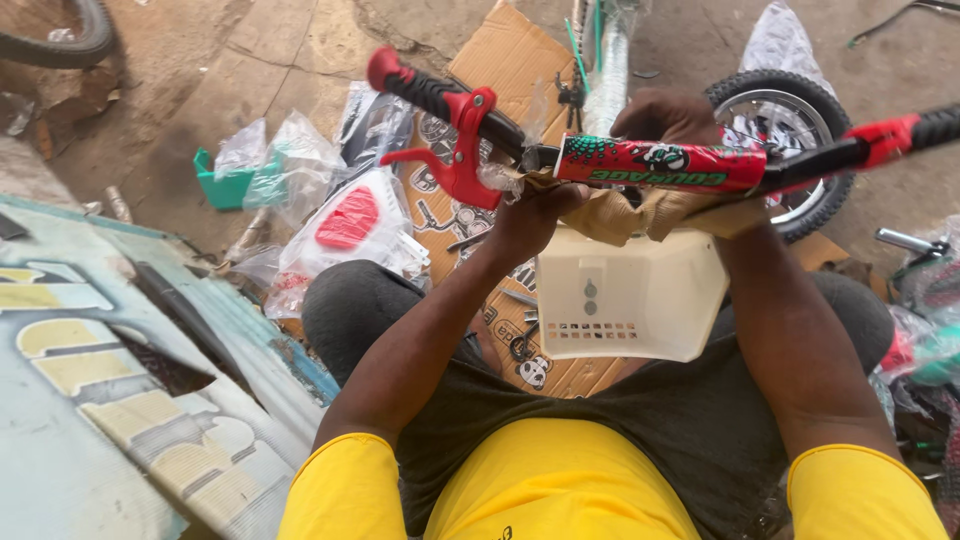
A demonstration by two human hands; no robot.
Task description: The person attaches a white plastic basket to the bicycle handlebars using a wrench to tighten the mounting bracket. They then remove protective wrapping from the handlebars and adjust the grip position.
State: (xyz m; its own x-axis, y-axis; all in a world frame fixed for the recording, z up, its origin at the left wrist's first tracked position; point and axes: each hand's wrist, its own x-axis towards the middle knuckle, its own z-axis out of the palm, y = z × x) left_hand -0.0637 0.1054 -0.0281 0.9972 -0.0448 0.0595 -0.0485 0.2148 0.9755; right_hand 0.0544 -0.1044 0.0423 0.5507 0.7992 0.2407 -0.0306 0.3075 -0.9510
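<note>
The handlebar (660, 160) is held level across the top of the view, over the lap — red brake lever (455, 160) at 10 o'clock, the red-and-black grip (415, 90) out beyond it, the far grip (905, 130) running off at 2 o'clock. Brown wrapping paper (640, 212) is bunched under the padded middle of the bar, and it looks as though the wrapping is being stripped off: some is loose, some is clinging by the lever.

The left hand (530, 215) is brought up from 7 o'clock, forearm long and straight, fingers closed on the paper and the bar just right of the lever. The right hand (670, 115) is curled over the bar from behind at 12 o'clock, knuckles up, closed round it above the pad; its forearm drops steeply to 4 o'clock. Both grips are tight, nothing is slack.

A white basket (625, 295) is seen hanging just beneath the bar, between the forearms. A small wheel (790, 120) stands behind at 1 o'clock, flattened cardboard (510, 60) is spread underneath, and bagged parts (345, 225) are scattered at 9 o'clock.

Next — by this judgement — a steady right hand is called for while the paper is pulled clear by the left.
</note>
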